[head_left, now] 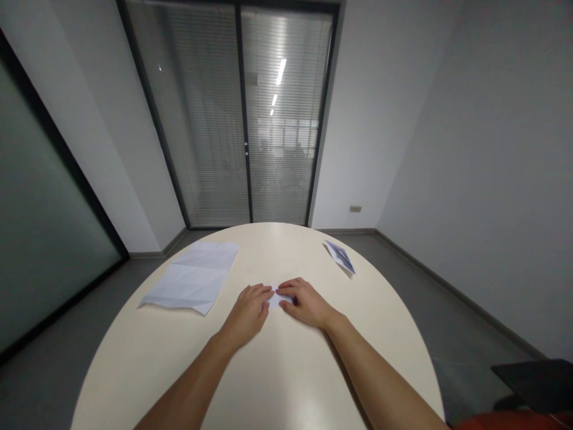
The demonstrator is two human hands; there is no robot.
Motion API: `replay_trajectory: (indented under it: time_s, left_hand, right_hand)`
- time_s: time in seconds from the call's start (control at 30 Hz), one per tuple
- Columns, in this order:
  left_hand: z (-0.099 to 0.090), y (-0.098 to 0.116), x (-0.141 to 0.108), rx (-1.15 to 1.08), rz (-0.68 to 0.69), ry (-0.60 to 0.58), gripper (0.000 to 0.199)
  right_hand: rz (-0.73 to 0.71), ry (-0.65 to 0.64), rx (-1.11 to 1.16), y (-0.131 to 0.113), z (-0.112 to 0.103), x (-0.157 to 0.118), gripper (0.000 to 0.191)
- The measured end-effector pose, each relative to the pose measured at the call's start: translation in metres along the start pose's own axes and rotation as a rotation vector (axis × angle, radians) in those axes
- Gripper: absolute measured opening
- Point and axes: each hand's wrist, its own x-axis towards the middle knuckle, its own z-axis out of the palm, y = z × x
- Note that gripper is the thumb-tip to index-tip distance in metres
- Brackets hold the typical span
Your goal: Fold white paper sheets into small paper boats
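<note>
A small folded piece of white paper (274, 297) lies on the table near its middle, largely covered by my fingers. My left hand (249, 310) holds its left side, fingers close together on top and thumb at the near edge. From the right, my right hand (305, 301) grips the same paper with curved fingers and thumb. The two sets of fingertips almost meet over it. To the left lies a large creased sheet of white paper (197, 276), its near edge slightly raised. Farther off on the right rests a folded paper piece (340, 257) with a dark inner side.
All the papers are on a round cream table (273, 370). Behind it stands a glass partition with blinds (215, 149) in a dark frame. At the lower right, a black object (537, 382), perhaps part of a chair, sits beside something orange-red (505, 420).
</note>
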Motion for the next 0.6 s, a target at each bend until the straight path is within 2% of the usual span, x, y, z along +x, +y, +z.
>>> replay_trajectory:
  time_s: [0.13, 0.3, 0.6]
  left_hand:
    - [-0.006, 0.004, 0.0, 0.031, 0.021, 0.009, 0.032]
    - [-0.004, 0.005, -0.002, 0.055, -0.049, -0.054, 0.035]
    - [-0.002, 0.005, -0.001, 0.076, -0.037, -0.041, 0.037]
  right_hand:
    - [-0.011, -0.024, 0.014, 0.0, -0.002, 0.0, 0.031]
    - [0.041, -0.006, 0.052, 0.002, 0.003, 0.0, 0.029]
    - [0.071, 0.023, 0.0, -0.009, 0.004, 0.003, 0.035]
